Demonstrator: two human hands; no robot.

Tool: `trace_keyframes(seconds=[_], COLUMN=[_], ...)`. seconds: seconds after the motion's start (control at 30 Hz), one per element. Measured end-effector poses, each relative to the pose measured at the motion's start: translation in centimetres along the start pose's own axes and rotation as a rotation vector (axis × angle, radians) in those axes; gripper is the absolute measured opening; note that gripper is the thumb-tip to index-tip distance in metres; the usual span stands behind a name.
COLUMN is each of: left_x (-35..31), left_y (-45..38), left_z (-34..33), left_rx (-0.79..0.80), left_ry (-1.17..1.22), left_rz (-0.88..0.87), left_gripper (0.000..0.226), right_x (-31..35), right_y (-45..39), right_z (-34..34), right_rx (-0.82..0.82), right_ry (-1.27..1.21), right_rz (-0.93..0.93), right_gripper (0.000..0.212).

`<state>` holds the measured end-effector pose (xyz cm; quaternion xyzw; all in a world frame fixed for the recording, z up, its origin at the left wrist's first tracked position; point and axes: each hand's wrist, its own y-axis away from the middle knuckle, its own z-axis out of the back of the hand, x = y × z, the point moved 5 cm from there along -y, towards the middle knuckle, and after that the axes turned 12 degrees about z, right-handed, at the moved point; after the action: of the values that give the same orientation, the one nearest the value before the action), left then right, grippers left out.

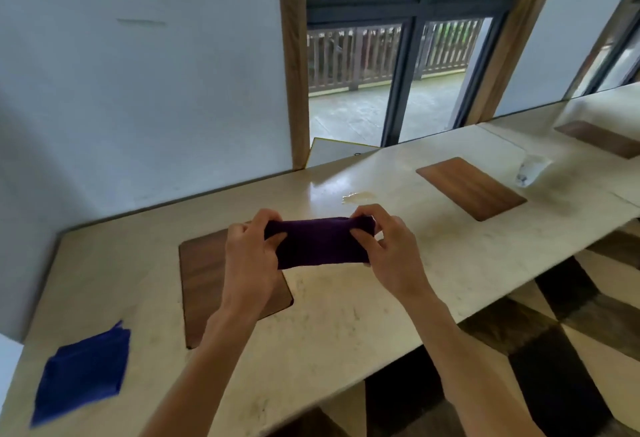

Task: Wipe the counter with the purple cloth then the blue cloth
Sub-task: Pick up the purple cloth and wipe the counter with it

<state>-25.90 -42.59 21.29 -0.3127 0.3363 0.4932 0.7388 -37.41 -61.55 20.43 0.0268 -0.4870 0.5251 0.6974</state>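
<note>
A dark purple cloth [320, 242], folded into a short band, is held above the pale stone counter [346, 325]. My left hand [251, 249] grips its left end and my right hand [388, 246] grips its right end. A blue cloth [81, 372] lies flat on the counter at the near left corner, well apart from both hands. A small wet spill [358, 197] shines on the counter just beyond the purple cloth.
A wooden mat [204, 280] lies under my left hand, another wooden mat [471, 187] lies to the right. A clear glass [530, 169] stands far right. A wall backs the counter; the patterned floor [554, 350] drops off along its front edge.
</note>
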Motion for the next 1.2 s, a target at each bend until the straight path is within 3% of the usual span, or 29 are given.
trace_keyframes(seconds=[0.17, 0.27, 0.43, 0.63, 0.9, 1.2], left_x=[-5.1, -7.0, -9.2, -10.2, -6.6, 0.3], left_y=[-0.4, -1.4, -3.9, -10.4, -18.0, -21.4], left_z=[-6.3, -9.4, -15.2, -24.2, -33.7, -40.5], left_rx=[0.068, 0.068, 0.012, 0.101, 0.141, 0.178], left_ry=[-0.016, -0.016, -0.132, 0.095, 0.288, 0.443], left_rz=[-0.040, -0.021, -0.041, 0.001, 0.336, 0.690], left_gripper=[0.015, 0.022, 0.015, 0.026, 0.034, 0.025], right_x=[-4.5, -7.6, -13.5, -22.4, -33.3, -42.0], right_y=[-0.6, -1.5, -4.3, -10.4, -17.9, -19.8], right_z=[6.2, 8.0, 10.0, 11.3, 8.4, 2.9], right_rx=[-0.126, -0.139, -0.121, -0.059, 0.203, 0.263], right_ry=[0.050, 0.048, 0.030, -0.041, -0.192, -0.481], right_rz=[0.018, -0.007, -0.055, -0.106, -0.231, -0.507], right_gripper=[0.021, 0.022, 0.021, 0.020, 0.025, 0.033])
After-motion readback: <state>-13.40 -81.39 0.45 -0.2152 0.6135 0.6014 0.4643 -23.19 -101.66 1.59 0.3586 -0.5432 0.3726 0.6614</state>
